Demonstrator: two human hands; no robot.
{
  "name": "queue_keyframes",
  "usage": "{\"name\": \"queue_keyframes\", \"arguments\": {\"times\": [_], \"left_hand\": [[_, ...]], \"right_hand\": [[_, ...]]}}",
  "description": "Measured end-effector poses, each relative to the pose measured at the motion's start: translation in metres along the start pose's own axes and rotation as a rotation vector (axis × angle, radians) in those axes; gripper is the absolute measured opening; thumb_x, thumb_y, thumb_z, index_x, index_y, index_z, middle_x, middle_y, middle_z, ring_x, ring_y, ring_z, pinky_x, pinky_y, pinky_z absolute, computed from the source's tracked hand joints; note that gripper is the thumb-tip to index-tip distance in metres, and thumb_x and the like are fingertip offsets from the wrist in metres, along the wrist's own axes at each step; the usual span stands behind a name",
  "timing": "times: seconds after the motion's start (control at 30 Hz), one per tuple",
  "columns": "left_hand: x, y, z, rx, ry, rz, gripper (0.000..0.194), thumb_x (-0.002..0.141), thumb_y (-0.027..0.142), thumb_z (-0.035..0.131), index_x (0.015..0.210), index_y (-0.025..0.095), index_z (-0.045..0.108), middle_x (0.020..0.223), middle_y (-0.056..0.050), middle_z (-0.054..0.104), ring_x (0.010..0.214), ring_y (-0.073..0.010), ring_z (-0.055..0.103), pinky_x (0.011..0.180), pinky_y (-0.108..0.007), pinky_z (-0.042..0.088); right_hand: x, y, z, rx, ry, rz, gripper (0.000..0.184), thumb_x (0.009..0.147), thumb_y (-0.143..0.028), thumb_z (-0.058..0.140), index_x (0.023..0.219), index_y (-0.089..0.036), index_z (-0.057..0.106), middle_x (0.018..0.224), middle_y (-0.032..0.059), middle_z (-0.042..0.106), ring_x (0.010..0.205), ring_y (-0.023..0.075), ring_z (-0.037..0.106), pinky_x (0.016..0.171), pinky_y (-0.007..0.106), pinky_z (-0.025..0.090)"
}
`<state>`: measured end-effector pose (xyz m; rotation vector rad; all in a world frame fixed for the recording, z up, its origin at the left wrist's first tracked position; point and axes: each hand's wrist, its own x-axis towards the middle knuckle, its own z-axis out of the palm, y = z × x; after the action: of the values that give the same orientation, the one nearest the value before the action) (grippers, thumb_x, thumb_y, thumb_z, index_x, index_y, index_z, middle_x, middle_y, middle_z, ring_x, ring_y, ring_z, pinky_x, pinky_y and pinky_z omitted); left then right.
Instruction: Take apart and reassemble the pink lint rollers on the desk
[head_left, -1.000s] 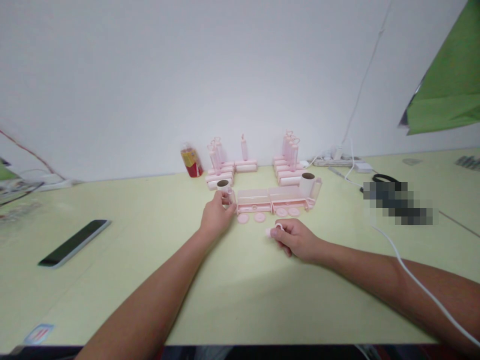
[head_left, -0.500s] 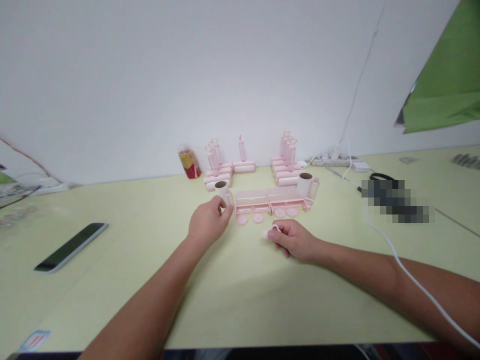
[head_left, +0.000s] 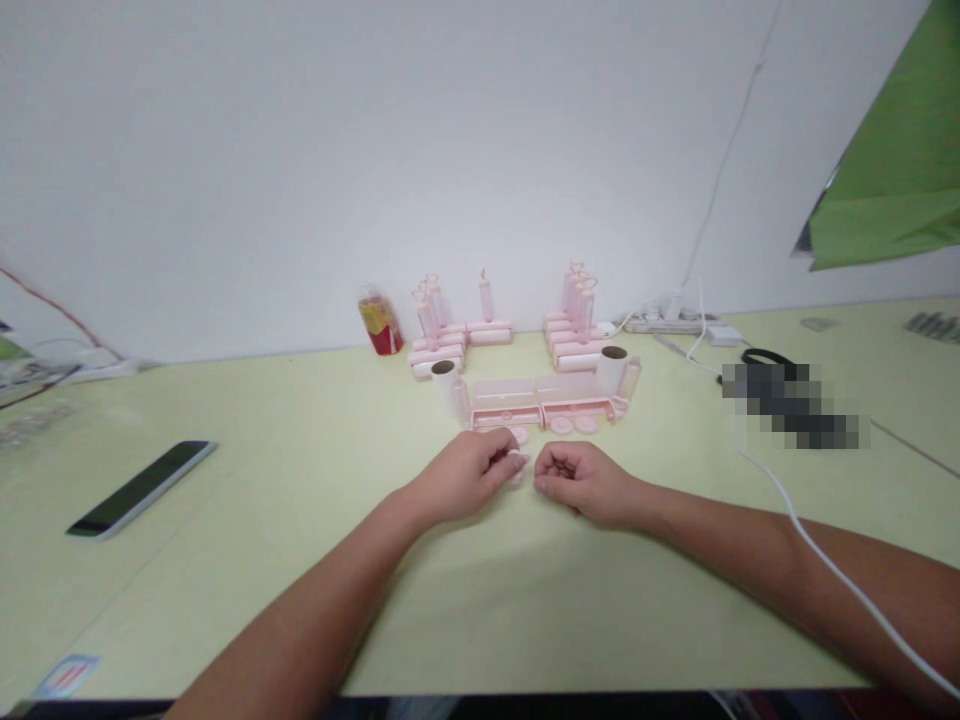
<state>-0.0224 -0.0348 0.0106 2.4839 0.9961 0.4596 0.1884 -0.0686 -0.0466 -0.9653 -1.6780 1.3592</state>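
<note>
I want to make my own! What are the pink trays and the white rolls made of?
The pink trays look like glossy plastic: smooth, partly see-through, moulded edges. The white rolls look like wound paper on a cardboard core, going by the brown hole on top, though that is only a guess from here.

Bare forearms, no sleeves, jewelry.

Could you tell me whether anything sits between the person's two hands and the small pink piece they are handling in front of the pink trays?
Nothing visible does. The left hand and right hand meet at the small pink piece, fingertips on it. The pink discs and pink trays lie beyond the hands, not between.
</note>
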Motion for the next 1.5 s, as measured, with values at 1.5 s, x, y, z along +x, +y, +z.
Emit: {"name": "queue_keyframes", "arguments": {"times": [1.5], "left_hand": [[0.088, -0.053, -0.125, 0.385, 0.719, -0.217, 0.027, 0.082, 0.030, 0.052, 0.100, 0.016, 0.065, 0.084, -0.003, 0.066, 0.073, -0.0175, 0.059, 0.073, -0.031, 0.045]], "right_hand": [[0.005, 0.004, 0.002, -0.068, 0.027, -0.015, 0.013, 0.080, -0.027, 0.063, 0.076, -0.016, 0.059, 0.058, -0.0057, 0.048, 0.052, 0.0078, 0.039, 0.048, 0.020, 0.028]]}}
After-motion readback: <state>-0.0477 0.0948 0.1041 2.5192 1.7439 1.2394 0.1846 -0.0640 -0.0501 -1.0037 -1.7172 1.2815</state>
